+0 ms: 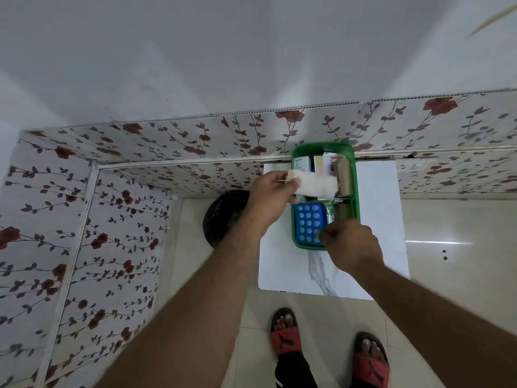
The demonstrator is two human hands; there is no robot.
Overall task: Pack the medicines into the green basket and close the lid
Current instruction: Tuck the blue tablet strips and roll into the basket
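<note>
**Almost packed: a white roll held over the green basket**

Now the green basket (355, 191) sits on a white marbled counter (377, 219), its far end against the flowered wall (195, 141). Its top is uncovered. Inside, two medicine boxes (301, 163) stand at the far end, a tan roll (344, 175) lies along the right side, and a blue blister pack (309, 222) fills the near left part. The left hand (270, 197) hovers above the basket's left edge, its fingers (292, 184) closed around one end of a white fluffy roll (313, 186) that stretches across the middle of the basket. The right hand (351, 245) is at the basket's near right corner, fingers curled at the blister pack's edge; whether they grip anything cannot be told.
</note>
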